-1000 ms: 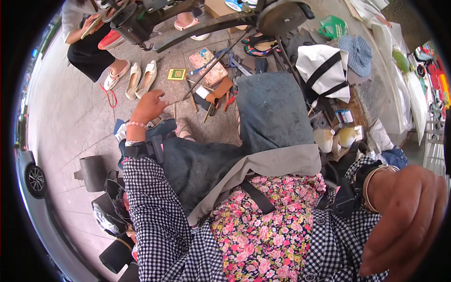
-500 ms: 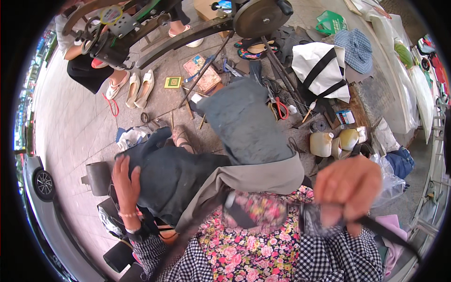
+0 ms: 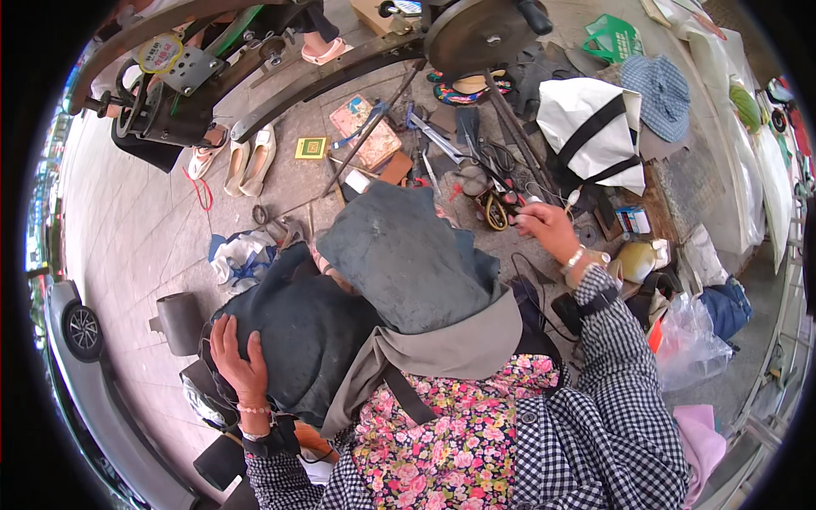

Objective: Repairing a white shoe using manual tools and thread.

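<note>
My left hand (image 3: 240, 361) lies with its fingers extended on the dark cloth (image 3: 297, 331) over my left knee. My right hand (image 3: 548, 231) reaches forward to the tools on the ground, its fingers drawn together beside a yellow-and-black ring-shaped thing (image 3: 495, 211). Dark and red handles show at the fingertips, but what the fingers hold, if anything, is too small to make out. A worn grey-black cloth (image 3: 408, 255) covers my other knee, above a floral apron (image 3: 433, 433).
A hand-cranked machine (image 3: 183, 93) with a large wheel (image 3: 484, 38) stands ahead. Pale shoes (image 3: 255, 161), a pink box (image 3: 365, 127), a white bag (image 3: 586, 132), a checked hat (image 3: 659, 98) and a yellowish jug (image 3: 637, 259) are around me. A person's foot (image 3: 325, 51) shows beyond.
My right hand has gone from close to my chest, where it was at a dark strap and a blurred clear thing, forward to the tools. My left hand stays on the knee cloth.
</note>
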A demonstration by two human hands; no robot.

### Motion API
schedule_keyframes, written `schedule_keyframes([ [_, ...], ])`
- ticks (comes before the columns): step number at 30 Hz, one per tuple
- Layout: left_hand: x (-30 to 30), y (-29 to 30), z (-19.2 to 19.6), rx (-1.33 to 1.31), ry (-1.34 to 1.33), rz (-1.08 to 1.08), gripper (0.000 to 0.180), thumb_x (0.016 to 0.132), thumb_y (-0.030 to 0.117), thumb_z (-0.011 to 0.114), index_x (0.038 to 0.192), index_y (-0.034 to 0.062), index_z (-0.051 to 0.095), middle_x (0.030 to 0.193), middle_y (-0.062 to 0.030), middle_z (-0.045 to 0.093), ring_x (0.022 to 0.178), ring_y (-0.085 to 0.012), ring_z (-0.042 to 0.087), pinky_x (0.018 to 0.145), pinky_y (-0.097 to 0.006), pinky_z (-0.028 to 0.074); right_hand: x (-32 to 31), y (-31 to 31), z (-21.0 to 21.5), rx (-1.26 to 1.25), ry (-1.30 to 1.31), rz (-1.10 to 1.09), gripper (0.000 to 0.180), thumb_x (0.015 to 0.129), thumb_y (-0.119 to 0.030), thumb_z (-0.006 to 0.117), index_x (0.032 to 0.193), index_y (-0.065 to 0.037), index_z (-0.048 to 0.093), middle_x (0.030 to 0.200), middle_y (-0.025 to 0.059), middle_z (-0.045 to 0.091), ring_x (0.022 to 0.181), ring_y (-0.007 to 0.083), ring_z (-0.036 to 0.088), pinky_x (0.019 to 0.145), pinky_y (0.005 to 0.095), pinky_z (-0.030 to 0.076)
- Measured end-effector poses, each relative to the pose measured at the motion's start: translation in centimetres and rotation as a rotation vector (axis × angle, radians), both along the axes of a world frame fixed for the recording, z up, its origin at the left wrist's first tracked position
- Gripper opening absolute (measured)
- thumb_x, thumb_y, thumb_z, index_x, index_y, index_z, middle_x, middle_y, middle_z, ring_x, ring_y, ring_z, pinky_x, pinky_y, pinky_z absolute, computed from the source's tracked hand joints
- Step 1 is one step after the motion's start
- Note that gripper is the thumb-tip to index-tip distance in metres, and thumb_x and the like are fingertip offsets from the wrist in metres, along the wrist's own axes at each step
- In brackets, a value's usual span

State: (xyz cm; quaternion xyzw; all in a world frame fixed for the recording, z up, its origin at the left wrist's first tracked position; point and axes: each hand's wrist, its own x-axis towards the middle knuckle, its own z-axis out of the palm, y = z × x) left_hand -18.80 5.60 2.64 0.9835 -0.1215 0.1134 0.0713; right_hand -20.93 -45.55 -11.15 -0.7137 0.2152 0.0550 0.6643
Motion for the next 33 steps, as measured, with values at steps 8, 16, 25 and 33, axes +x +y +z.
schedule_keyframes([
  [8, 0.3, -0.7, 0.7, -0.043, 0.052, 0.038, 0.037, 0.075, 0.014, 0.058, 0.108, -0.0028, 0.054, 0.114, -0.0190, 0.052, 0.109, -0.0366, 0.046, 0.095, -0.043, 0.033, 11.4, 5.0, -8.0, -0.629, -0.192, 0.284, 0.017, 0.077, -0.021, 0.058, 0.076, -0.004, 0.060, 0.073, 0.0150, 0.059, 0.069, 0.0337, 0.057, 0.062, 0.0396, 0.044],
  [16, -0.1, -1.3, 1.6, -0.110, 0.169, 0.066, 0.037, 0.074, 0.012, 0.056, 0.108, -0.0026, 0.053, 0.114, -0.0211, 0.052, 0.108, -0.0388, 0.046, 0.096, -0.046, 0.032, 18.3, 11.0, -13.1, -0.963, -0.158, 0.533, 0.014, 0.079, -0.023, 0.055, 0.082, -0.009, 0.056, 0.074, 0.0144, 0.059, 0.071, 0.0346, 0.057, 0.064, 0.0442, 0.045],
  [25, -1.6, -2.4, 2.3, -0.115, 0.215, 0.112, 0.037, 0.073, 0.014, 0.056, 0.107, -0.0016, 0.053, 0.114, -0.0211, 0.052, 0.108, -0.0397, 0.047, 0.095, -0.047, 0.033, 22.0, 13.0, -15.5, -1.128, -0.157, 0.788, 0.018, 0.077, -0.012, 0.051, 0.094, -0.009, 0.058, 0.092, 0.0161, 0.060, 0.079, 0.0325, 0.060, 0.069, 0.0418, 0.048],
  [33, -0.1, -4.9, 2.2, -0.044, 0.156, 0.030, 0.035, 0.071, 0.012, 0.060, 0.102, -0.0017, 0.055, 0.110, -0.0192, 0.054, 0.106, -0.0387, 0.048, 0.093, -0.048, 0.034, 15.7, 9.6, -12.9, -0.852, -0.165, 0.532, 0.047, 0.072, -0.004, 0.055, 0.118, -0.007, 0.048, 0.122, 0.0181, 0.046, 0.092, 0.0376, 0.055, 0.078, 0.0429, 0.046],
])
